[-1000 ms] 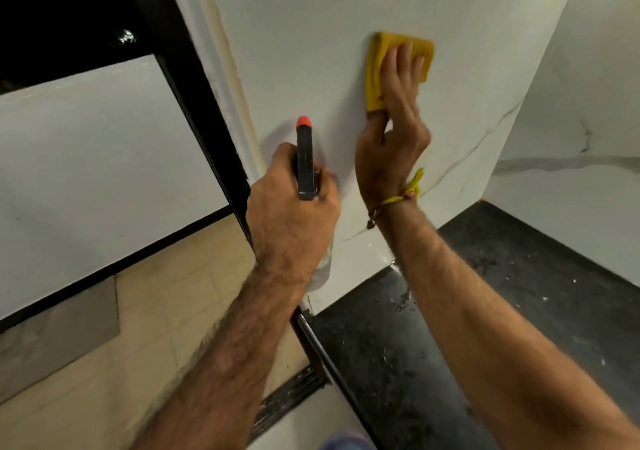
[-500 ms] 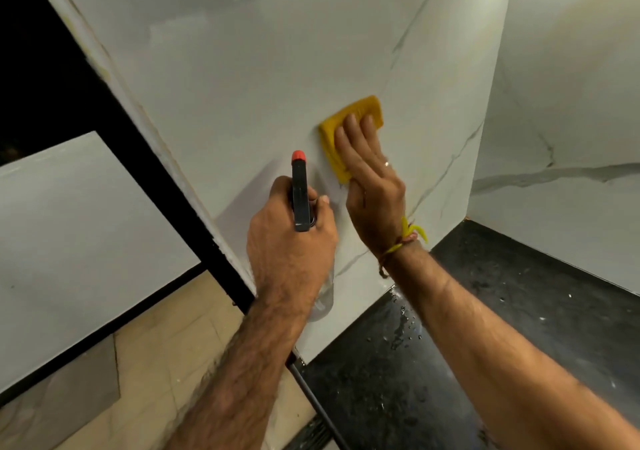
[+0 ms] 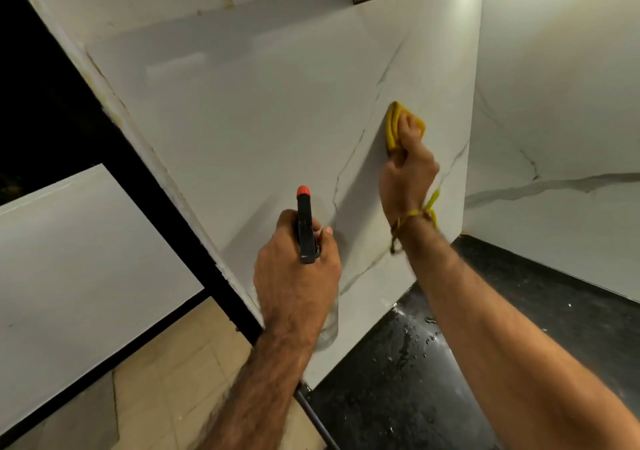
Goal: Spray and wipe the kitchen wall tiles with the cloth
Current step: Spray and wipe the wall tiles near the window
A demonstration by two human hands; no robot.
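A white marble-veined wall tile (image 3: pixel 263 131) fills the middle of the head view. My right hand (image 3: pixel 408 165) presses a folded yellow cloth (image 3: pixel 393 127) flat against it, right of centre. The fingers lie over the cloth, which shows at their left and top. My left hand (image 3: pixel 294 276) grips a spray bottle (image 3: pixel 304 228) with a black head and red nozzle, held upright close to the tile. The clear bottle body peeks out below the fist.
A black stone counter (image 3: pixel 408 380) with water drops meets the tile at the lower right. A second white tiled wall (image 3: pixel 554 138) forms the corner on the right. A black frame (image 3: pixel 180 228) edges the tile on the left, with beige floor (image 3: pixel 166 380) beyond.
My right hand slid the cloth down and left across the tile, then back to the right. The left hand kept its hold on the bottle. The view tilted upward.
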